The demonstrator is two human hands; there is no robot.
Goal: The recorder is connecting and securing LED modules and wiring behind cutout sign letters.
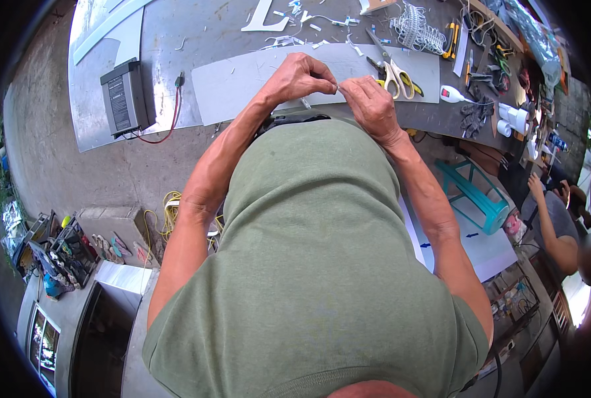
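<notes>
My left hand and my right hand meet above the near edge of a pale flat sheet on the workbench. Both are closed, thumb and fingertips pinched together, almost touching each other. Something tiny and thin shows between the fingertips; its kind is too small to tell. Just below my left hand, a small clear-white piece is partly visible. Cream-handled scissors lie beside my right hand, next to a yellow-and-black-handled tool. Small white wired modules are scattered beyond the sheet.
A dark power supply box with a red lead stands on the left. At the right are a white coil of wired strips, yellow cutters, a white bottle and a dark glove. A teal stool and another person are farther right.
</notes>
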